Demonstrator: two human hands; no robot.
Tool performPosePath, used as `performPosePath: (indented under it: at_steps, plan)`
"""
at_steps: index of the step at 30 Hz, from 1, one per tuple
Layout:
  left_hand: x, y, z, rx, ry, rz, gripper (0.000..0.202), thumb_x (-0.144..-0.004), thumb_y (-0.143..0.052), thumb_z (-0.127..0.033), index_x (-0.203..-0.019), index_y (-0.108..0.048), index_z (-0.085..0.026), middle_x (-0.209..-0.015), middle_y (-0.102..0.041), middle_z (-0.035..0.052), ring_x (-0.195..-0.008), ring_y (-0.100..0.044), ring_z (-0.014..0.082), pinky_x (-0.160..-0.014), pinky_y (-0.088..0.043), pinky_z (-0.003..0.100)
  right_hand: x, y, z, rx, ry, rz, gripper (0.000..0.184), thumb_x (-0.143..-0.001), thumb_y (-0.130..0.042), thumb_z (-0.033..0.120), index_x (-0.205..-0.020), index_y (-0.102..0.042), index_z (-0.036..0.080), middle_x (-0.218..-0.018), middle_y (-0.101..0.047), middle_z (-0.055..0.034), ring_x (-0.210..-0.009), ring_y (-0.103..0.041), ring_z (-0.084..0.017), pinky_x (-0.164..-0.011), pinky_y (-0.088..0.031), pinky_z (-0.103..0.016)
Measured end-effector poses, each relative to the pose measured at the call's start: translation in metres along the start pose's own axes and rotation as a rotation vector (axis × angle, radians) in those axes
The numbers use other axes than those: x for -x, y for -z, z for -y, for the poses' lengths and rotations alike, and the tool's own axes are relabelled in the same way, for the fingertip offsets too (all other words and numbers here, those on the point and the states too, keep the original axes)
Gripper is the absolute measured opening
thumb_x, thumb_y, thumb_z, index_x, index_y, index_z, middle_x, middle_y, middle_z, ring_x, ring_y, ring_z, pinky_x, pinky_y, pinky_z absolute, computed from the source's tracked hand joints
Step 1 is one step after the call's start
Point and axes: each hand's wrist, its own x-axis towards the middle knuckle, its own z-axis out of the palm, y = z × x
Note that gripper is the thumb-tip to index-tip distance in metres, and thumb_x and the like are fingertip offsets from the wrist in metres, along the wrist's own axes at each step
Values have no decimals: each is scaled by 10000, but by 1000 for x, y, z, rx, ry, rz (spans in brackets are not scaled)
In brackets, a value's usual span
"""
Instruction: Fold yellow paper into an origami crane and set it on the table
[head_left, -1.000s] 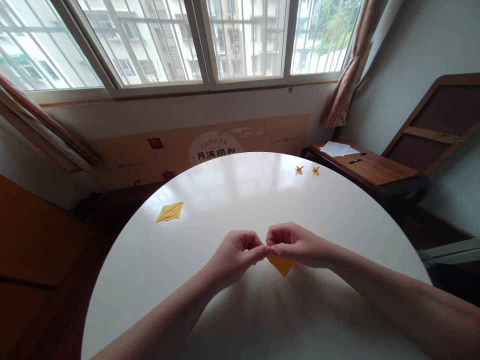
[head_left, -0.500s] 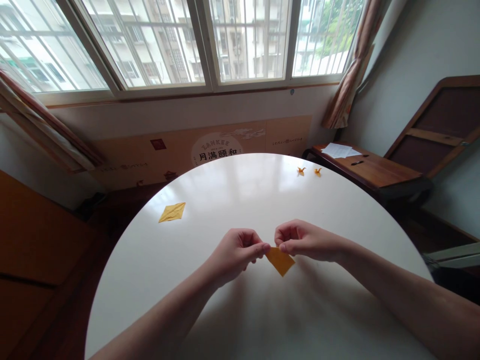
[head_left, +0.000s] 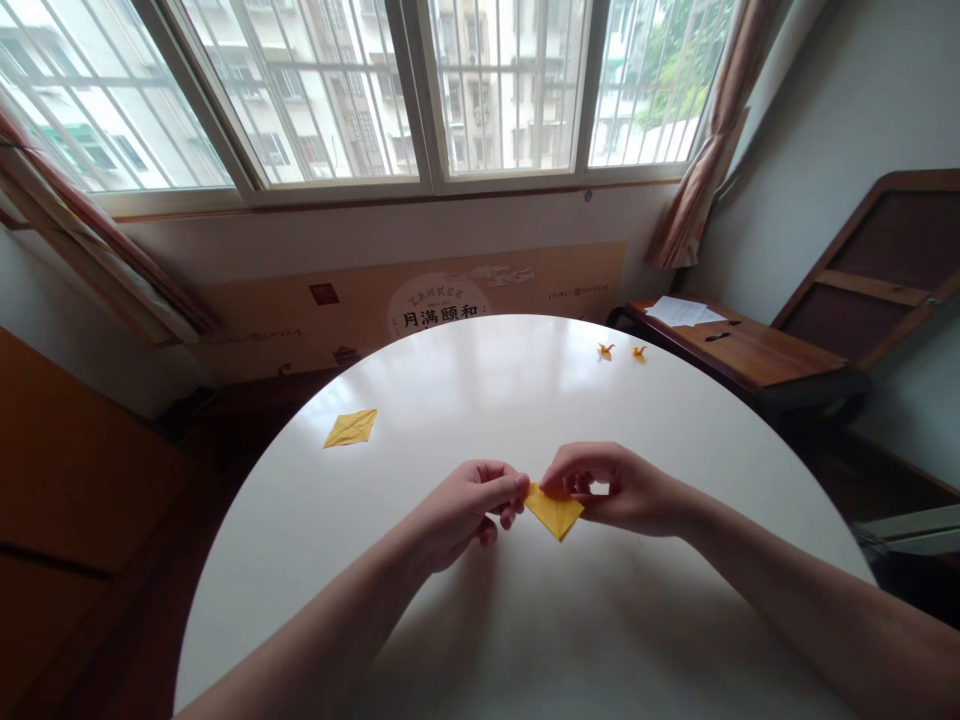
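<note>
A small folded square of yellow origami paper (head_left: 556, 512) is held between my two hands above the white table, one corner pointing toward me. My left hand (head_left: 480, 502) pinches its left corner between thumb and forefinger, the other fingers curled below. At the upper right edge, my right hand (head_left: 611, 485) grips the paper, with forefinger on top and thumb at the right side, partly behind it. Farther off to the left lies a creased yellow paper sheet (head_left: 351, 428), flat on the table.
On the far right of the round white table (head_left: 442, 390) stand two folded paper cranes (head_left: 606, 351). Beyond it, a wooden side table (head_left: 787, 350) carries white papers (head_left: 684, 311) and a dark pen (head_left: 718, 337). A barred window spans the back wall.
The folded paper has tilted and now shows a brighter face with a centre crease. My right hand has shifted its grip, its forefinger now over the top edge. The view has tipped slightly.
</note>
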Motion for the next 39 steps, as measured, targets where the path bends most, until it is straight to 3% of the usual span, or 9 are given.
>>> performPosePath:
  at_steps: [7, 12, 15, 18, 20, 24, 30, 33, 39]
  plan:
    - [0, -2, 0, 34, 51, 2, 370, -757, -738, -498, -789, -586, -162, -711, -601, -7, -567, -554, 85, -413, -338, 149, 0, -6, 3, 193, 127, 37, 112, -855, -677, 218, -925, -760, 189, -862, -684, -74, -678, -613, -132, -553, -481, -219]
    - [-4, 2, 3, 11, 9, -40, 381, -806, -701, -459, -1039, -633, -166, -811, -655, 38, -641, -620, 117, -440, -393, 158, -2, -5, 0, 323, 168, 41, 141, -883, -663, 261, -952, -773, 204, -876, -711, -80, -737, -654, -157, -644, -519, -257]
    - [-8, 7, 4, -208, -123, -185, 333, -822, -665, -369, -1087, -644, -168, -971, -698, 89, -744, -658, 165, -501, -459, 208, -3, -3, -6, 431, 154, 21, 145, -883, -656, 245, -954, -779, 219, -874, -721, -79, -753, -662, -170, -682, -515, -276]
    - [-11, 12, 4, -608, -356, -341, 185, -807, -647, -268, -963, -710, -190, -971, -721, 70, -814, -660, 193, -650, -509, 268, -4, -1, -12, 542, 103, 15, 142, -856, -672, 213, -935, -787, 235, -865, -726, -62, -754, -659, -173, -682, -492, -272]
    - [-11, 15, 5, -792, -473, -331, 135, -805, -628, -200, -883, -739, -208, -943, -725, 51, -822, -658, 188, -697, -502, 267, -5, 1, -15, 602, 59, 32, 155, -827, -684, 180, -919, -792, 243, -848, -727, -46, -754, -654, -173, -682, -474, -264]
    - [-9, 16, 6, -933, -601, -220, 125, -826, -636, -181, -818, -756, -212, -901, -729, 44, -786, -653, 166, -689, -485, 242, -5, 3, -16, 646, -3, 77, 192, -810, -675, 153, -924, -794, 251, -833, -722, -31, -769, -648, -170, -680, -449, -245]
    - [-5, 15, 5, -949, -676, -271, 146, -858, -648, -251, -766, -741, -186, -791, -707, 40, -657, -613, 129, -585, -443, 209, -4, 6, -16, 648, -35, 111, 205, -823, -673, 189, -988, -782, 242, -829, -692, -21, -687, -604, -133, -626, -415, -219]
    - [-7, 16, 8, -894, -687, -232, 183, -863, -648, -279, -741, -736, -175, -770, -707, 40, -630, -592, 116, -577, -431, 200, -4, 8, -17, 597, -52, 132, 219, -810, -713, 256, -1020, -775, 243, -808, -673, -9, -687, -596, -132, -633, -415, -220]
    - [-14, 16, 15, -679, -537, -163, 211, -805, -662, -324, -721, -750, -152, -670, -696, 37, -621, -562, 135, -598, -421, 225, -3, 6, -17, 536, -69, 106, 247, -806, -725, 315, -1039, -776, 250, -791, -651, 1, -697, -593, -130, -652, -421, -219]
